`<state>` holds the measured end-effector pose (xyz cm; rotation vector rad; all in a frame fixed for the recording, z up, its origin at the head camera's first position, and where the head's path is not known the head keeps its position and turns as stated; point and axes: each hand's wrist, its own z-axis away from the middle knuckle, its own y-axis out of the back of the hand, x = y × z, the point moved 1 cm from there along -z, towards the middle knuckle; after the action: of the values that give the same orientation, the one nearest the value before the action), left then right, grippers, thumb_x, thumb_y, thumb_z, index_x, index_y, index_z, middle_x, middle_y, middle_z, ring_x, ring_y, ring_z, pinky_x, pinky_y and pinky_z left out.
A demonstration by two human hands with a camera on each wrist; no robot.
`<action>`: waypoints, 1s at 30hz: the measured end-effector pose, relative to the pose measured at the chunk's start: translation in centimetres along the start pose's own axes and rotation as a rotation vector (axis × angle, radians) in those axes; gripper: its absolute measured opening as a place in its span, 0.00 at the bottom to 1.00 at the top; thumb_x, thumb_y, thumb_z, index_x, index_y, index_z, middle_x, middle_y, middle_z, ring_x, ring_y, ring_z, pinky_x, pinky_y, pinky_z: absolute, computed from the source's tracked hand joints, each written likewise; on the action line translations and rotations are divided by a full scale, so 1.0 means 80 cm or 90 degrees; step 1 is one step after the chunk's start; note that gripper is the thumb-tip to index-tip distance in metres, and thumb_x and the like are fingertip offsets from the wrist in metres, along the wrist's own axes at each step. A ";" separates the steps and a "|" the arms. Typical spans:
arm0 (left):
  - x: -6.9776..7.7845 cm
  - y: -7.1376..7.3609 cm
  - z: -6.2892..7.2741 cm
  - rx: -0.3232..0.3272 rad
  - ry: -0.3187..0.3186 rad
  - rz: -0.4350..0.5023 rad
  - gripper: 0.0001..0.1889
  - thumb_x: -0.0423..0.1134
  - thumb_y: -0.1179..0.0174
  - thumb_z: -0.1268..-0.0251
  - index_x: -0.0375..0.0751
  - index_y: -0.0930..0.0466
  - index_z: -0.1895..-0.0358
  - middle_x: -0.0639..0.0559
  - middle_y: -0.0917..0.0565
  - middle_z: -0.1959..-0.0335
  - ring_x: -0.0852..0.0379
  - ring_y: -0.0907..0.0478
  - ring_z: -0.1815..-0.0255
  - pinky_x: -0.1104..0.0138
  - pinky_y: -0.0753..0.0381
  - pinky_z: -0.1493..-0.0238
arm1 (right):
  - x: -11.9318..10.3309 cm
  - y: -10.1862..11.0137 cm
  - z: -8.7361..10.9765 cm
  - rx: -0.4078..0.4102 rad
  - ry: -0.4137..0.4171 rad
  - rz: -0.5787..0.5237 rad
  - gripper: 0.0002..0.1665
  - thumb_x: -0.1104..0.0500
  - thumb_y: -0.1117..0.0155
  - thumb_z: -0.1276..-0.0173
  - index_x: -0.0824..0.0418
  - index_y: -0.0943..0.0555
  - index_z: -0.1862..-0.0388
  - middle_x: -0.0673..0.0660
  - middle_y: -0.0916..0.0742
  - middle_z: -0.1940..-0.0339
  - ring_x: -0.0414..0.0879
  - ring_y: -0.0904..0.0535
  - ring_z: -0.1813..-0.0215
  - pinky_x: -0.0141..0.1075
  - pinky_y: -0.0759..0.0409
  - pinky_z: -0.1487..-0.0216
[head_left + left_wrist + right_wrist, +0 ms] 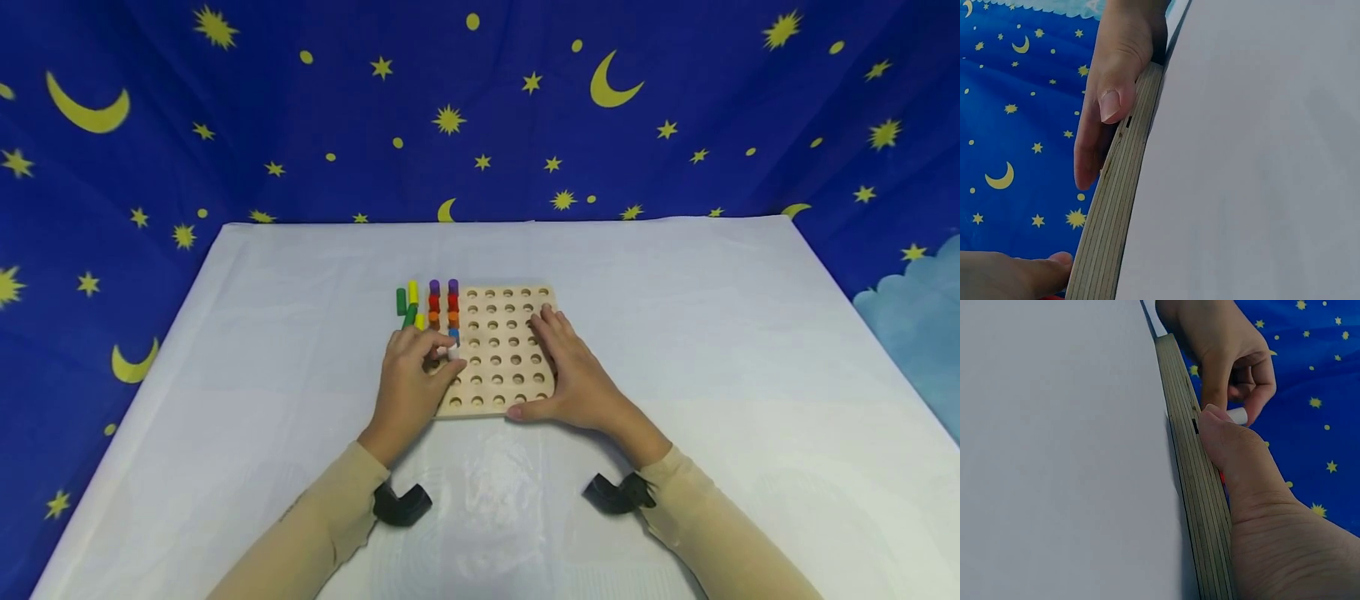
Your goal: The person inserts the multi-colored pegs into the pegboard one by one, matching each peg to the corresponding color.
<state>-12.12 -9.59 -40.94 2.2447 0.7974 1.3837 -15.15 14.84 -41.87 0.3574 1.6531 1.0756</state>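
Observation:
A wooden pegboard (504,350) with rows of round holes lies flat on the table. My left hand (411,371) is over its left side, pinching a small white peg (453,354) between thumb and index finger. In the right wrist view the white peg (1237,416) sticks out at those fingertips. Just beyond it stands a blue peg (453,334). Purple pegs (453,286), red pegs (453,302) and orange pegs (453,320) fill holes at the far left. My right hand (573,375) rests spread along the board's right side, its thumb at the near edge. The left hand hides some holes.
Loose green pegs (401,301) and yellow pegs (413,292) lie left of the board, partly behind the left hand. A white cloth covers the table (720,350). Behind it hangs a blue curtain (517,117) with stars and moons. Black wrist mounts (402,505) stick out below both wrists.

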 end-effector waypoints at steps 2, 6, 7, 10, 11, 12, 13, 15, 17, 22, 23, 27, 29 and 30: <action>0.000 0.000 0.000 0.001 -0.005 0.010 0.12 0.34 0.25 0.48 0.39 0.18 0.62 0.46 0.26 0.71 0.54 0.36 0.65 0.63 0.36 0.61 | -0.001 0.001 0.000 0.001 0.003 0.001 0.78 0.29 0.21 0.58 0.51 0.55 0.18 0.54 0.55 0.16 0.54 0.65 0.16 0.61 0.55 0.22; 0.001 0.001 0.001 -0.010 0.007 0.024 0.11 0.34 0.25 0.47 0.40 0.18 0.63 0.47 0.26 0.71 0.54 0.34 0.64 0.64 0.35 0.61 | -0.001 0.001 0.000 0.000 0.005 -0.003 0.77 0.30 0.21 0.58 0.51 0.54 0.18 0.54 0.55 0.16 0.54 0.65 0.16 0.61 0.55 0.22; 0.001 0.002 0.001 -0.016 0.013 0.026 0.12 0.35 0.25 0.47 0.40 0.18 0.61 0.47 0.25 0.70 0.54 0.34 0.64 0.63 0.35 0.61 | -0.001 0.002 0.000 0.000 0.004 -0.004 0.77 0.30 0.21 0.58 0.51 0.54 0.18 0.54 0.55 0.16 0.54 0.65 0.16 0.61 0.55 0.22; 0.001 0.008 0.004 -0.023 0.035 0.038 0.18 0.38 0.27 0.44 0.40 0.19 0.52 0.47 0.25 0.67 0.53 0.34 0.62 0.63 0.35 0.59 | -0.001 0.001 0.000 0.000 0.004 -0.006 0.77 0.30 0.21 0.58 0.51 0.54 0.18 0.54 0.55 0.16 0.53 0.66 0.16 0.61 0.56 0.22; -0.001 0.010 0.005 -0.018 0.040 0.041 0.19 0.38 0.28 0.43 0.40 0.20 0.49 0.47 0.25 0.67 0.52 0.34 0.61 0.63 0.35 0.58 | -0.001 0.001 0.000 0.000 0.004 -0.006 0.77 0.30 0.21 0.58 0.51 0.54 0.18 0.54 0.55 0.16 0.53 0.66 0.16 0.61 0.56 0.22; -0.003 0.014 0.006 -0.009 0.045 0.042 0.20 0.38 0.29 0.41 0.39 0.21 0.46 0.47 0.25 0.66 0.52 0.33 0.61 0.63 0.36 0.58 | -0.001 0.001 0.000 0.000 0.004 -0.005 0.77 0.30 0.21 0.59 0.51 0.54 0.18 0.53 0.55 0.16 0.53 0.66 0.16 0.61 0.56 0.22; -0.006 0.017 0.007 0.007 0.050 0.040 0.21 0.38 0.31 0.40 0.38 0.23 0.44 0.47 0.24 0.66 0.52 0.33 0.61 0.63 0.37 0.58 | -0.001 0.000 0.000 -0.001 0.004 -0.005 0.77 0.30 0.21 0.59 0.51 0.54 0.18 0.53 0.55 0.16 0.53 0.66 0.16 0.61 0.56 0.22; -0.015 0.025 0.007 0.047 0.062 0.027 0.19 0.36 0.35 0.37 0.35 0.23 0.44 0.47 0.24 0.66 0.50 0.34 0.63 0.63 0.38 0.59 | 0.000 0.000 0.001 -0.001 0.004 -0.005 0.77 0.29 0.21 0.59 0.51 0.54 0.18 0.53 0.55 0.16 0.53 0.66 0.16 0.61 0.56 0.22; -0.024 0.031 0.007 0.073 0.088 -0.007 0.18 0.35 0.37 0.37 0.34 0.23 0.45 0.46 0.24 0.67 0.48 0.35 0.63 0.61 0.40 0.58 | 0.000 -0.001 0.001 -0.001 0.003 -0.005 0.78 0.29 0.21 0.59 0.51 0.54 0.18 0.52 0.55 0.16 0.52 0.66 0.16 0.61 0.56 0.22; -0.041 0.038 0.003 0.011 0.190 -0.123 0.22 0.48 0.37 0.35 0.37 0.21 0.45 0.46 0.26 0.66 0.47 0.35 0.60 0.55 0.40 0.53 | 0.002 -0.002 0.002 0.000 0.000 -0.005 0.78 0.29 0.21 0.59 0.51 0.54 0.18 0.53 0.55 0.16 0.52 0.66 0.16 0.61 0.56 0.22; -0.043 0.038 0.002 -0.009 0.203 -0.140 0.24 0.51 0.37 0.36 0.38 0.21 0.44 0.46 0.26 0.65 0.47 0.35 0.59 0.54 0.40 0.52 | 0.002 -0.002 0.002 0.001 0.000 -0.004 0.78 0.29 0.21 0.59 0.51 0.54 0.18 0.53 0.55 0.16 0.53 0.66 0.16 0.61 0.56 0.22; -0.049 0.036 0.000 -0.047 0.219 -0.169 0.28 0.55 0.36 0.36 0.38 0.20 0.42 0.44 0.24 0.62 0.46 0.34 0.57 0.52 0.39 0.50 | 0.002 -0.002 0.001 0.002 0.003 -0.002 0.78 0.29 0.21 0.59 0.50 0.55 0.18 0.53 0.55 0.16 0.53 0.66 0.16 0.61 0.55 0.22; -0.050 0.036 0.000 -0.048 0.219 -0.167 0.28 0.55 0.35 0.37 0.38 0.20 0.42 0.43 0.22 0.58 0.45 0.33 0.55 0.51 0.38 0.48 | 0.002 -0.002 0.000 0.001 0.005 -0.004 0.78 0.29 0.21 0.59 0.50 0.55 0.18 0.52 0.55 0.16 0.52 0.66 0.16 0.61 0.56 0.22; -0.050 0.036 0.000 -0.048 0.219 -0.162 0.27 0.55 0.34 0.37 0.38 0.20 0.43 0.43 0.22 0.56 0.45 0.33 0.54 0.51 0.38 0.48 | 0.002 -0.002 0.000 0.001 0.004 -0.005 0.78 0.29 0.21 0.59 0.50 0.55 0.18 0.52 0.56 0.16 0.52 0.66 0.16 0.61 0.56 0.22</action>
<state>-12.80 -14.39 -41.94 1.7973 1.0789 1.6612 -15.13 14.85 -42.08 0.3482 1.6600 1.0718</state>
